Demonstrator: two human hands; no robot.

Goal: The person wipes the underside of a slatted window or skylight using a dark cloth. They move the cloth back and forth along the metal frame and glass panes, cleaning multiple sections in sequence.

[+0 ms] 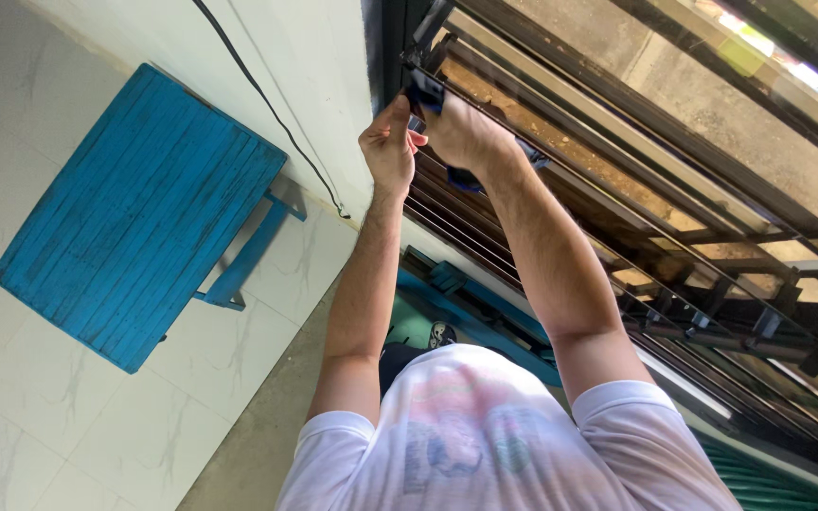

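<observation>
Your hands raised together at the window louvres, right hand (pixel 466 128) pressing a dark blue cloth (pixel 425 92) against a glass slat (pixel 560 142), left hand (pixel 388 147) pinched shut just beside it touching the cloth edge, blue wooden bench (pixel 139 213) well apart below, black cable (pixel 267 104) on the white wall.

No packages, labels, signs or screens show anywhere in the head view; the only printed surface is a faded pink-and-blue picture (pixel 471 431) on the front of the person's white shirt (pixel 617 435), low in the middle of the view; it is roundish, washed out and too blurred to make out
</observation>
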